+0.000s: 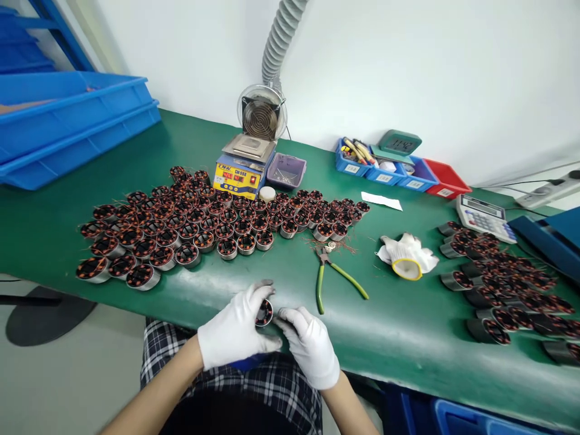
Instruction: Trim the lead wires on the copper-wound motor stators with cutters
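Near the front edge of the green table, a motor stator (pixel 264 313) with a silver metal rim and copper windings sits in the grip of my left hand (pixel 233 331). My left fingers curve over its far side and the thumb lies on the near side. My right hand (pixel 312 347) is just to the right of it, its fingertips pinched together close to the rim. Whatever those fingertips hold, if anything, is too small to make out. Both hands wear white gloves with darkened fingertips. Green-handled cutting pliers (pixel 322 257) lie with jaws open beyond my right hand.
Many more stators (pixel 188 229) stand on the left, others (pixel 493 284) at far right. Behind are a solder pot (pixel 238 178), a purple tray (pixel 290 163) and small bins (pixel 394 175). A spare glove (pixel 406 252) lies right of the pliers. Blue crates (pixel 77 130) stand far left.
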Motion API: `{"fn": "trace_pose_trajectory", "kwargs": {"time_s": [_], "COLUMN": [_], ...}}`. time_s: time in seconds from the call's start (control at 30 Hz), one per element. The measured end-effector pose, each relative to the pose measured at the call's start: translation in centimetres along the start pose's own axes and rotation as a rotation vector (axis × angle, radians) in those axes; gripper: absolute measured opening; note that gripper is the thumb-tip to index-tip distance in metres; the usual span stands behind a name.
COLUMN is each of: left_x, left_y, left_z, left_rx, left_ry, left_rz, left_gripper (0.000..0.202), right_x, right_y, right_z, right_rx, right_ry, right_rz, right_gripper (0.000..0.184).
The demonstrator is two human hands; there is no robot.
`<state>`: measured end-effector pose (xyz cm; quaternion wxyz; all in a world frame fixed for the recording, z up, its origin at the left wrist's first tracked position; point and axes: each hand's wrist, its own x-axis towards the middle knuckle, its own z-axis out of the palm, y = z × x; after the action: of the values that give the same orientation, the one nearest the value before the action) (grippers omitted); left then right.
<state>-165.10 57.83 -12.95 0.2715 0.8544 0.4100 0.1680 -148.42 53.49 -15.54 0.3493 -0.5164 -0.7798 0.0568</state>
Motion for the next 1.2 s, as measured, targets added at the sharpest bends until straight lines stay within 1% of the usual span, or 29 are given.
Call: {"fn": "trace_pose_trajectory", "kwargs": {"time_s": [0.03,0.07,0.13,0.17,0.23,0.3,0.37,0.4,0.47,0.5,0.53,0.57,0.6,0.63,0.67,0.7,0.73,0.8,0.83,0.87,0.9,0.97,1.0,1.03,1.07,1.1,1.17,1.2], "left_x": [0.0,-0.1,-0.2,-0.2,-0.4,-0.7,-1.0,-1.2,-1.6,-1.8,-2.0,-2.2,-2.3,-2.4,-2.5,-2.5,-2.5,-2.5,-2.5,-2.5,-2.5,-2.6,-2.6,-2.6,-2.5,-2.4,-2.2,-2.2], "left_y": [-0.4,-0.7,-1.3,-1.3,-0.9,0.1,1.4,2.0,2.7,2.8,2.8,2.7,2.6,2.5,2.5,2.5,2.7,3.2,3.5,3.6,3.7,3.5,3.4,3.2,3.1,3.0,3.1,3.2], "left_z": [-0.1,-0.1,0.1,0.3,0.5,0.5,0.1,-0.2,-0.7,-1.0,-1.2,-1.3,-1.5,-1.7,-1.9,-2.2,-2.6,-3.2,-3.4,-3.4,-3.3,-2.8,-2.6,-2.3,-2.2,-2.1,-2.3,-2.5], "left_rx": [-0.014,-0.017,-0.04,-0.08,-0.217,-0.404,-0.588,-0.665,-0.759,-0.753,-0.707,-0.631,-0.546,-0.481,-0.451,-0.459,-0.49,-0.552,-0.558,-0.539,-0.497,-0.371,-0.312,-0.278,-0.281,-0.317,-0.423,-0.47], "left_ry": [-0.006,-0.015,-0.018,0.0,0.055,0.098,0.122,0.136,0.177,0.212,0.253,0.291,0.313,0.307,0.274,0.217,0.144,0.025,-0.006,0.0,0.042,0.189,0.242,0.271,0.267,0.236,0.153,0.125], "left_rz": [-0.04,-0.069,-0.096,-0.102,-0.125,-0.213,-0.283,-0.267,-0.127,-0.04,0.028,0.072,0.1,0.116,0.126,0.128,0.13,0.142,0.153,0.158,0.15,0.111,0.089,0.076,0.07,0.063,0.045,0.049], "left_gripper": [0.062,0.064,0.056,0.055,0.059,0.055,0.049,0.041,0.019,0.013,0.013,0.02,0.031,0.041,0.047,0.047,0.046,0.034,0.027,0.023,0.025,0.037,0.046,0.051,0.051,0.048,0.038,0.029], "right_x": [-0.1,-0.1,0.0,0.1,0.4,0.9,1.4,1.7,2.2,2.4,2.6,2.7,2.8,2.9,2.9,2.8,2.8,2.6,2.5,2.5,2.4,2.4,2.4,2.5,2.5,2.5,2.5,2.5], "right_y": [0.0,0.0,-0.2,-0.4,-0.9,-1.6,-2.3,-2.6,-3.2,-3.4,-3.6,-3.8,-3.9,-4.1,-4.2,-4.4,-4.6,-4.9,-5.1,-5.3,-5.4,-5.7,-5.8,-5.8,-5.8,-5.8,-5.8,-5.7], "right_z": [0.1,0.0,-0.2,-0.5,-1.3,-2.2,-3.2,-3.6,-4.2,-4.4,-4.6,-4.7,-4.8,-4.9,-5.0,-5.0,-5.1,-5.2,-5.2,-5.3,-5.5,-5.7,-5.8,-5.9,-5.9,-5.9,-5.8,-5.7], "right_rx": [0.023,0.035,0.01,-0.016,-0.045,0.016,0.165,0.25,0.421,0.517,0.624,0.736,0.838,0.913,0.943,0.918,0.846,0.64,0.547,0.489,0.482,0.599,0.688,0.773,0.829,0.846,0.78,0.729], "right_ry": [0.005,0.006,0.018,0.029,0.061,0.079,0.061,0.038,-0.026,-0.066,-0.109,-0.151,-0.186,-0.213,-0.224,-0.215,-0.183,-0.082,-0.026,0.013,0.028,-0.005,-0.037,-0.067,-0.082,-0.077,-0.04,-0.022], "right_rz": [0.032,0.047,0.025,-0.002,-0.041,-0.004,0.114,0.195,0.38,0.479,0.577,0.671,0.75,0.811,0.85,0.859,0.842,0.764,0.723,0.696,0.694,0.752,0.79,0.825,0.85,0.86,0.841,0.821], "right_gripper": [0.025,0.025,0.029,0.031,0.034,0.031,0.025,0.022,0.019,0.018,0.018,0.018,0.018,0.018,0.018,0.018,0.017,0.017,0.017,0.017,0.017,0.017,0.017,0.017,0.017,0.018,0.018,0.017]}}
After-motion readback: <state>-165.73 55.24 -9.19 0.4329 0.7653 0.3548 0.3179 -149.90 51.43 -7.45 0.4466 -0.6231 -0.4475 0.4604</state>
